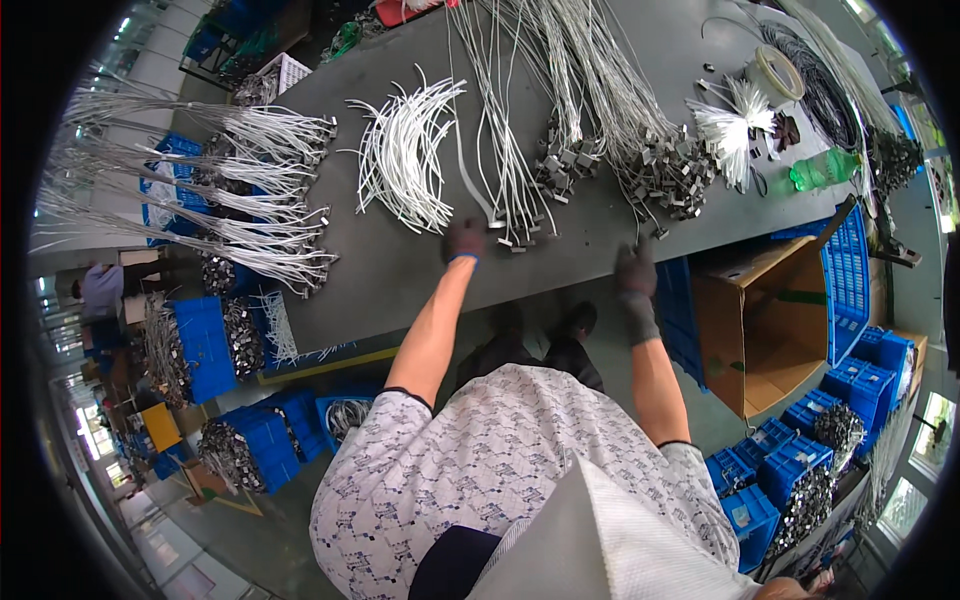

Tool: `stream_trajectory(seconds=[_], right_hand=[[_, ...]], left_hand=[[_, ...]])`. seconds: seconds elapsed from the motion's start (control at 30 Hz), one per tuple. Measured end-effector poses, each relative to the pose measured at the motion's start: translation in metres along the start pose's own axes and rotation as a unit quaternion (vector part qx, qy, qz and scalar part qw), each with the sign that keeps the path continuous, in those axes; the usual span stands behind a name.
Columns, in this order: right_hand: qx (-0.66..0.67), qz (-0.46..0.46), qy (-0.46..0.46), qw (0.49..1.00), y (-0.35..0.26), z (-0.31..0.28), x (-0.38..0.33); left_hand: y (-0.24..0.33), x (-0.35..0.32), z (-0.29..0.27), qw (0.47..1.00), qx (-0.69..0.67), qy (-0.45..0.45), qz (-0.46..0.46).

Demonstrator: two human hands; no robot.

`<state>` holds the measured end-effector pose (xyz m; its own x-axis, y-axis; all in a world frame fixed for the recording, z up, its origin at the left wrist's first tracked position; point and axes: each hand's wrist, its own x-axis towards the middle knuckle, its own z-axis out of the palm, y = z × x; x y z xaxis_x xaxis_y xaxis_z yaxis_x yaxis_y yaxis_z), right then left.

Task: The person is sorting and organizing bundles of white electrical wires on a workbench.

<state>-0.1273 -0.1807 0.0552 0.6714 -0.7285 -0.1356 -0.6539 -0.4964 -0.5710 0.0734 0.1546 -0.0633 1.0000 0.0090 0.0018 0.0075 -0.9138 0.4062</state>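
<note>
My left hand [464, 241], in a dark glove, is at the table's front part, its fingers drawn together beside the lower end of a white sleeve strip [468, 180]. Just right of it lie thin wires [505, 150] with small metal connectors [515, 240] at their near ends. My right hand [636, 272], also gloved, is at the table's front edge with its fingers curled. A large bundle of wires with grey metal connectors [668, 175] lies just beyond it. What either hand grips is too small to make out. A fanned pile of white sleeves [408, 155] lies left of my left hand.
Wire bundles with white sleeves [265, 190] hang over the table's left end. A green bottle [825, 170], a tape roll [775, 75] and white ties [738, 130] lie at the right. Below the dark table [370, 285] stand a cardboard box [720, 340] and blue crates [205, 345].
</note>
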Motion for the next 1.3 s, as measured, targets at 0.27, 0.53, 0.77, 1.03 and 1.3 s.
stream_trajectory(seconds=[0.27,0.53,0.77,1.03,1.3], right_hand=[[-0.019,0.101,-0.054,0.993,0.086,0.050,0.021],[0.127,0.175,-0.080,0.973,0.096,0.034,-0.006],[0.338,0.106,-0.196,0.914,0.126,0.024,-0.047],[0.378,0.299,-0.211,0.850,0.080,-0.006,-0.061],[0.188,0.148,-0.126,0.963,0.122,-0.044,-0.133]], left_hand=[[-0.016,0.010,0.032,0.925,-0.292,-0.173,-0.171],[0.026,0.002,-0.080,0.991,0.099,-0.045,-0.080],[0.009,-0.016,-0.034,0.986,0.085,-0.135,-0.044],[0.054,-0.037,-0.036,0.979,-0.155,-0.079,0.106],[0.015,0.016,-0.015,0.978,0.035,-0.140,-0.153]])
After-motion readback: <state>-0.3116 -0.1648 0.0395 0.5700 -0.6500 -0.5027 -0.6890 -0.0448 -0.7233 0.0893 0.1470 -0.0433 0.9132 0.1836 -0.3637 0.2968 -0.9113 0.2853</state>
